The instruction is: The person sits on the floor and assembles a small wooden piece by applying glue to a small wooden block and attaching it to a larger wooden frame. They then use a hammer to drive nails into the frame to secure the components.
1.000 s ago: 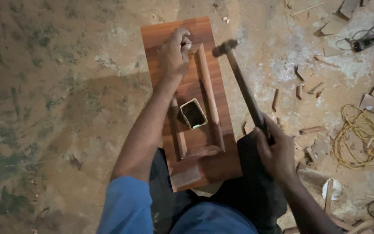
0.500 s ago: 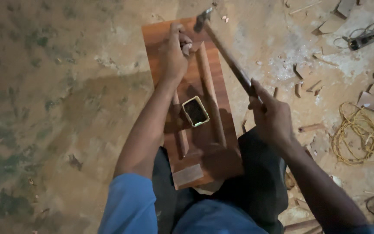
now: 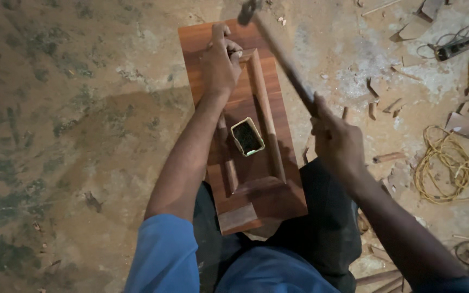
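Observation:
A reddish-brown wooden panel [image 3: 278, 195] with a raised moulding frame lies on the floor in front of me. My left hand [image 3: 221, 62] rests closed on the frame's far corner, fingers pinched as if on something small that I cannot make out. My right hand [image 3: 337, 142] grips the wooden handle of a hammer [image 3: 283, 65], whose metal head is raised near the top edge of the view, above the panel's far end. A small open box [image 3: 247, 137] with dark contents sits inside the frame.
The floor is worn concrete. Wood offcuts [image 3: 389, 157] lie scattered to the right. A coil of yellow cord [image 3: 446, 168] lies further right, and a dark cable with a plug [image 3: 451, 49] sits at the top right. My knees are under the panel's near end.
The hammer has swung up and leftward, its head now high above the panel's far end. My left hand has stayed on the frame's far corner.

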